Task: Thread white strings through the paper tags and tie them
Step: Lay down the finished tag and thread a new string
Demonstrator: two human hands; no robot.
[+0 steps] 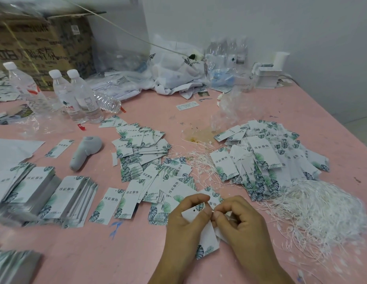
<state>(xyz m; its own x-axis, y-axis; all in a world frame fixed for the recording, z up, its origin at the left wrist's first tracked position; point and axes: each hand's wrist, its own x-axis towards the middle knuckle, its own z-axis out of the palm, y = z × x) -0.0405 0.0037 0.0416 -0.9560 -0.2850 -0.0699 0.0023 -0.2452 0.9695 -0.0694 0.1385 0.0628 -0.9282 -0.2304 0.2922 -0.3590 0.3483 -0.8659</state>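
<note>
My left hand [187, 219] grips a white paper tag [207, 236] with a green leaf print and a small punched hole near its top. Right beside it, my right hand [238, 219] pinches a thin white string end at the tag's edge, fingertips touching those of the left hand. A big tangled heap of white strings [320, 206] lies to the right. Loose tags [145, 158] are scattered in the middle of the pink table [117, 253]. A pile of tags with strings [266, 158] lies at the right.
Neat stacks of tags [55, 197] stand at the left. A grey handheld device [86, 150] lies beyond them. Water bottles [76, 97], a cardboard box [35, 44], plastic bags [176, 68] and a clear wrapper [227, 111] crowd the far side.
</note>
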